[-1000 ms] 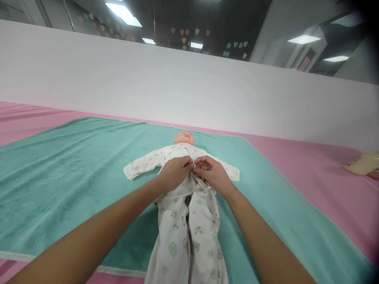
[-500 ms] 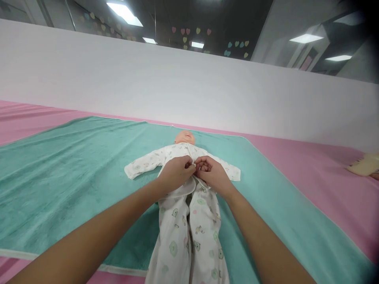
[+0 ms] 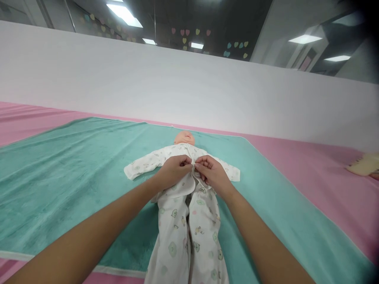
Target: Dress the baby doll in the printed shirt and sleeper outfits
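Right hand (image 3: 213, 174) slightly less curled than half a second earlier, its fingers (image 3: 201, 165) pinched on one front edge of a white printed sleepsuit (image 3: 174, 236); left hand (image 3: 174, 170) pinching the opposite edge, fingertips nearly touching. Sleepsuit on a baby doll (image 3: 184, 138), face-up on a teal towel (image 3: 59, 189) over a pink sheet (image 3: 325, 185).

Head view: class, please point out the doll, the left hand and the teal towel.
doll (image 3: 184, 138), head view, on its head
left hand (image 3: 173, 171), head view, on the back of the hand
teal towel (image 3: 74, 169), head view, on a bare stretch beside the doll's sleeve
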Tool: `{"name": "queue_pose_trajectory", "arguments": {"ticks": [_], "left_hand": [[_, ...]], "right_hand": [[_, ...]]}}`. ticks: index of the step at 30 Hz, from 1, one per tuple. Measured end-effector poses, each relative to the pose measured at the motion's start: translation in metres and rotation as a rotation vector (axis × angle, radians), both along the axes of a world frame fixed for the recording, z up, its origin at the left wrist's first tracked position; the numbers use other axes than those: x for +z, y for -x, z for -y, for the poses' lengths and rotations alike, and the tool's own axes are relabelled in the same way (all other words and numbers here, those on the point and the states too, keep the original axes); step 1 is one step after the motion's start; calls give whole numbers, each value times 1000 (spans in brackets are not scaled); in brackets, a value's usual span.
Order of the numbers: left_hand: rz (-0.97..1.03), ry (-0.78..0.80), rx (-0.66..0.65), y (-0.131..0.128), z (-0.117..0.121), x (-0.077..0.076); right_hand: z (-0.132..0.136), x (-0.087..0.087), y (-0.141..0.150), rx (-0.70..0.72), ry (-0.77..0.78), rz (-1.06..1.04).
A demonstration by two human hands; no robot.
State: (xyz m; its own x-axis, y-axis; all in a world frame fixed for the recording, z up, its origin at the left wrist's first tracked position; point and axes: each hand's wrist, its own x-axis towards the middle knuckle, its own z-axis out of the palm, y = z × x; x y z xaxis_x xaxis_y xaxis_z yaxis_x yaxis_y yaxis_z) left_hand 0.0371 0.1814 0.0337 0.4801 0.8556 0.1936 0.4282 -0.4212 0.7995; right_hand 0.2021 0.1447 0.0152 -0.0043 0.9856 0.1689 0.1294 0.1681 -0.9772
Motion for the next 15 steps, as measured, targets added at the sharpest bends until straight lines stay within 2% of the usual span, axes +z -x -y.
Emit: {"name": "queue_pose_trajectory", "arguments": {"ticks": [4, 7, 9, 11, 12, 13, 15], "left_hand": [[2, -6, -56, 1, -1, -1], [-138, -206, 20, 2, -6, 0], [-270, -387, 161, 8, -16, 0], [-376, -472, 322, 22, -30, 0], [-423, -463, 395, 32, -37, -1], [-469, -449, 453, 45, -44, -3], [-541, -411, 561, 76, -56, -10]], "right_hand": [[-2, -3, 3, 4, -2, -31], [-9, -7, -6, -41, -31, -1], [-14, -10, -28, -219, -93, 123], [-18, -14, -62, -531, -128, 392], [-18, -17, -82, -666, -75, 584], [-18, -20, -103, -756, 53, 746], [-17, -27, -139, -782, 315, 902]]}}
